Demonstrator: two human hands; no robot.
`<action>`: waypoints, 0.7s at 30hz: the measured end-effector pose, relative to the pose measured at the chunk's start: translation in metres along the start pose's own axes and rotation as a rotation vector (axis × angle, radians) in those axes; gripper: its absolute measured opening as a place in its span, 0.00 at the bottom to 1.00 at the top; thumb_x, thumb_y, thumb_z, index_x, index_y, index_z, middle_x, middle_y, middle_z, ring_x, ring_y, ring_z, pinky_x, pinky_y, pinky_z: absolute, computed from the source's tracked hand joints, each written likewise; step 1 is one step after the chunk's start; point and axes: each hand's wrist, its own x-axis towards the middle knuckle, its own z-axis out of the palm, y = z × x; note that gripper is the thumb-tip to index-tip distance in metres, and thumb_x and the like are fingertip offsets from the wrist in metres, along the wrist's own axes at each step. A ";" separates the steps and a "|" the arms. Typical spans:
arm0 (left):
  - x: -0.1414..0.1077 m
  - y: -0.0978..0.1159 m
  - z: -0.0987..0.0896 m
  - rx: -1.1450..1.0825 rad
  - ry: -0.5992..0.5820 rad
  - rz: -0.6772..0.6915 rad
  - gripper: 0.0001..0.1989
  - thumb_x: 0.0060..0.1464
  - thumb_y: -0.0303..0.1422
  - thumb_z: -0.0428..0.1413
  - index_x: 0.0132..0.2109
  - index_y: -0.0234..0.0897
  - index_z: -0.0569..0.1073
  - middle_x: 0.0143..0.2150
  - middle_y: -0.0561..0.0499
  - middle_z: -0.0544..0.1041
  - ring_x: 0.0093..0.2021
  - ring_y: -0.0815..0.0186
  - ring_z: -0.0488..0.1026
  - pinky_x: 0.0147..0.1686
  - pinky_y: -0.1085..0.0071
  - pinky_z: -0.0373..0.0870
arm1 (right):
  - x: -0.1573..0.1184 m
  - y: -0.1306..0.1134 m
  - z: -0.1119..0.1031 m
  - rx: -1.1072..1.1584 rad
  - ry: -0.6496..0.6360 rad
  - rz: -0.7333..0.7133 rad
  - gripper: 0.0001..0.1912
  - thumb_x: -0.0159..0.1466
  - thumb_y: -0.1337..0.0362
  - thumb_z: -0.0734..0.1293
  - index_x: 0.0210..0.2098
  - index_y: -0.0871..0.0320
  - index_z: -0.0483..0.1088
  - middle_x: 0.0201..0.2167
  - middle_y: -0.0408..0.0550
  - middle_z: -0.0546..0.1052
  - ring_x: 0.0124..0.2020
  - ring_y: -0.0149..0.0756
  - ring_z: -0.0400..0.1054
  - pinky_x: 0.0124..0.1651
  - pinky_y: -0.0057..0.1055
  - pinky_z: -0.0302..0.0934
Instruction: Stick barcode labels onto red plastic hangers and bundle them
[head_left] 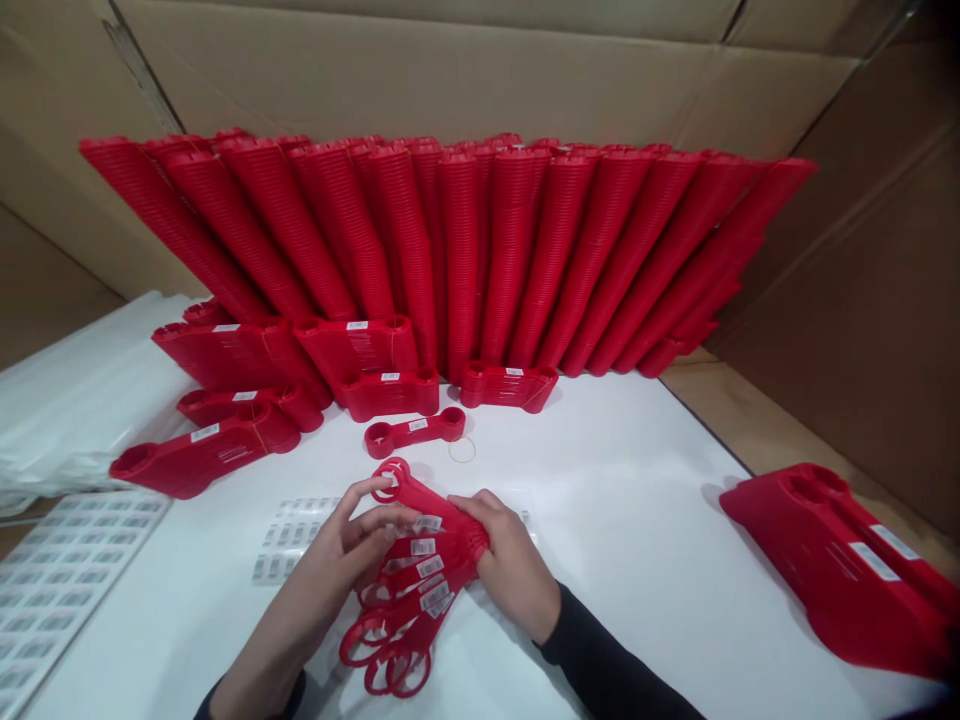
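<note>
My right hand (pixel 514 555) is closed around the gathered ends of several red plastic bars (pixel 431 600) with ring-shaped ends. The bars fan out toward the left, and white barcode labels (pixel 430 568) show on them. My left hand (pixel 356 545) has its fingers curled at the uppermost bar, the index finger at its ring and the thumb near the labels. Just beyond the hands lies a small labelled stack of the same red bars (pixel 427 431). A thin rubber band (pixel 462 449) rests beside it on the white table (pixel 615 480).
Tall stacks of red bars (pixel 457 250) line the cardboard wall (pixel 420 70) at the back. Banded, labelled bundles (pixel 217 450) stand at left, others (pixel 832 570) at right. Label sheets (pixel 52 590), a clear label strip (pixel 281 540) and white plastic bags (pixel 90 390) lie left.
</note>
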 end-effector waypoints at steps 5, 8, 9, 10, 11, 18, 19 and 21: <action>0.003 -0.004 -0.002 0.063 0.002 0.043 0.26 0.47 0.44 0.56 0.51 0.44 0.56 0.46 0.44 0.74 0.23 0.71 0.66 0.22 0.74 0.59 | -0.001 -0.001 0.000 -0.026 -0.005 -0.003 0.28 0.53 0.81 0.56 0.47 0.54 0.70 0.35 0.46 0.69 0.36 0.32 0.65 0.39 0.25 0.58; 0.004 -0.006 -0.002 0.123 0.014 0.090 0.24 0.49 0.43 0.55 0.51 0.44 0.56 0.45 0.46 0.74 0.24 0.71 0.66 0.24 0.74 0.60 | -0.002 -0.002 0.000 -0.038 -0.009 -0.003 0.26 0.54 0.79 0.56 0.47 0.53 0.70 0.35 0.47 0.69 0.36 0.33 0.65 0.38 0.26 0.58; 0.004 -0.007 -0.002 0.140 0.019 0.105 0.24 0.49 0.43 0.54 0.51 0.44 0.55 0.45 0.46 0.74 0.24 0.71 0.66 0.25 0.73 0.61 | -0.002 -0.002 0.000 -0.041 -0.011 -0.003 0.26 0.54 0.79 0.56 0.47 0.53 0.70 0.34 0.46 0.69 0.36 0.33 0.65 0.38 0.26 0.58; 0.005 -0.008 -0.002 0.158 0.024 0.117 0.24 0.50 0.44 0.54 0.51 0.44 0.55 0.44 0.46 0.74 0.25 0.71 0.66 0.26 0.73 0.62 | -0.002 -0.003 0.000 -0.043 -0.013 -0.003 0.27 0.54 0.80 0.56 0.47 0.53 0.70 0.34 0.46 0.69 0.35 0.33 0.65 0.38 0.26 0.58; 0.005 -0.009 -0.001 0.172 0.030 0.128 0.24 0.50 0.44 0.53 0.51 0.43 0.55 0.44 0.46 0.74 0.25 0.70 0.66 0.26 0.72 0.62 | -0.002 -0.003 0.000 -0.044 -0.015 -0.003 0.27 0.53 0.80 0.56 0.47 0.53 0.70 0.34 0.46 0.69 0.36 0.33 0.65 0.39 0.26 0.58; 0.006 -0.011 -0.001 0.199 0.067 0.203 0.23 0.49 0.42 0.54 0.50 0.43 0.56 0.40 0.49 0.73 0.23 0.72 0.63 0.24 0.73 0.60 | -0.002 -0.003 -0.001 -0.035 -0.011 -0.004 0.27 0.53 0.80 0.56 0.47 0.53 0.70 0.34 0.46 0.69 0.35 0.33 0.65 0.38 0.26 0.58; 0.006 -0.011 -0.001 0.201 0.074 0.210 0.23 0.49 0.42 0.54 0.50 0.43 0.56 0.40 0.50 0.72 0.23 0.73 0.62 0.24 0.73 0.60 | -0.003 -0.003 -0.001 -0.035 -0.011 -0.005 0.27 0.53 0.80 0.56 0.47 0.53 0.70 0.34 0.46 0.68 0.35 0.33 0.65 0.38 0.26 0.58; 0.006 -0.011 -0.001 0.198 0.073 0.220 0.22 0.50 0.41 0.54 0.50 0.43 0.57 0.39 0.50 0.72 0.23 0.73 0.62 0.24 0.73 0.61 | -0.003 -0.003 0.000 -0.036 -0.013 -0.004 0.28 0.53 0.80 0.56 0.47 0.53 0.70 0.34 0.46 0.69 0.35 0.33 0.65 0.38 0.26 0.58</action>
